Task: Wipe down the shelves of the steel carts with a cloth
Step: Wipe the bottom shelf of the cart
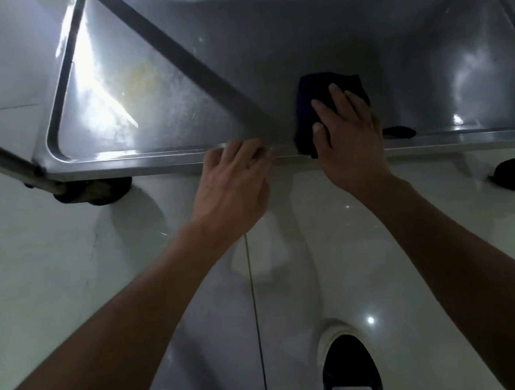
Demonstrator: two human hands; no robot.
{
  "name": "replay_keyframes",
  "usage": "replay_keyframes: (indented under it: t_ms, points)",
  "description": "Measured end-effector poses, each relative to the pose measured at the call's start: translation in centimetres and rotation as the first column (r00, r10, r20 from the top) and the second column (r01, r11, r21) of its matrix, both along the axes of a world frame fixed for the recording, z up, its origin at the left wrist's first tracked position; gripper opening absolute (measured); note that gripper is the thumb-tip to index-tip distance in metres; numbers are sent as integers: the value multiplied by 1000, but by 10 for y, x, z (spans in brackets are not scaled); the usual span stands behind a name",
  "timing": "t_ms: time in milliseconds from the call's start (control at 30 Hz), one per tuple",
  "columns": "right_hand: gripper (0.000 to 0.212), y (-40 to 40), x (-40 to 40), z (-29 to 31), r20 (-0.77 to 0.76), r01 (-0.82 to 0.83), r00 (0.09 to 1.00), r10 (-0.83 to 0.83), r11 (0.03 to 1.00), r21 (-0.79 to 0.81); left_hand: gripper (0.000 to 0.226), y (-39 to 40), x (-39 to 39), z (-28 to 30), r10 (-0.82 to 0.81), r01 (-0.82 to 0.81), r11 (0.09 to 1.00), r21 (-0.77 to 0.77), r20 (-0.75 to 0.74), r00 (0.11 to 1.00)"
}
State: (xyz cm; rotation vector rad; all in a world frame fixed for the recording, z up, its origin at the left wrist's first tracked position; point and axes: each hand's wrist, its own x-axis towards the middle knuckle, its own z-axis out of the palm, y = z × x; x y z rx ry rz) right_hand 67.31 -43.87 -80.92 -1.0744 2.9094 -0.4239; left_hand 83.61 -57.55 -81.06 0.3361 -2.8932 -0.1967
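No legible text, labels or signs.

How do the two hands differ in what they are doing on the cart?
The right hand lies flat with fingers spread, pressing a dark cloth onto the shelf; the left hand holds no cloth. The left hand's fingers curl over the shelf's front rim, while the right hand reaches past the rim onto the shelf surface. Both are bare and touch the same bottom shelf of the steel cart.

The single head-worn camera looks steeply down from close above, facing forward over the cart's lower shelf (313, 39) and floor (66, 262).
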Motion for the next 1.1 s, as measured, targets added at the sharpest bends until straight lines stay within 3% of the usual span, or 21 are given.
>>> replay_keyframes:
  t_ms: [267,500,700,933,1100]
  points:
    - [51,-72,34,-5,17,-121,993,120,991,65,46,-69,59,6,225,-225,974,-9,35,974]
    - [50,-94,49,-2,38,-149,988,148,988,37,43,-61,59,6,309,-309,950,55,9,951]
    - [46,-76,50,-1,39,-140,989,140,990,1,47,-41,58,4,347,-346,937,54,-10,938]
    - [47,-80,55,-4,25,-90,996,91,996,-24,39,-59,75,10,252,-250,965,80,-29,967]
    - [55,-105,65,0,72,-120,990,123,992,-45,37,-100,107,13,484,-485,873,57,26,874]
